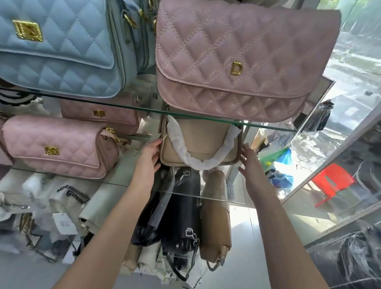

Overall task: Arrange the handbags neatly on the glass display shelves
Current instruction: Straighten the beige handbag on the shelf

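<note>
Two bare forearms reach up from the bottom of the frame toward a glass display case; the left hand (pixel 149 157) lies with open fingers against the left end of a beige smooth-leather handbag (pixel 198 142), while the right hand (pixel 249 162) hovers open and spread just beside the bag's right end, apparently not touching it, so neither hand has closed on anything. The beige bag sits on the middle glass shelf (pixel 140 183), its handle wrapped in white tissue paper (pixel 197 160) that droops over its front; its long axis runs left to right along the shelf and its face points toward the viewer. Below, a black handbag (pixel 183 209) and a tan one (pixel 216 227) stand crowded on the floor. To the left rests a pink quilted handbag with a gold clasp (pixel 57 147); above it, on the upper glass shelf (pixel 208 115), stand a dusty-pink quilted flap bag with a gold D (pixel 238 59) and a pale blue quilted bag (pixel 52 42). A one-sided push from the left could, it seems, skew the bag or nudge it toward the shelf's open right edge; the loose paper might snag.
</note>
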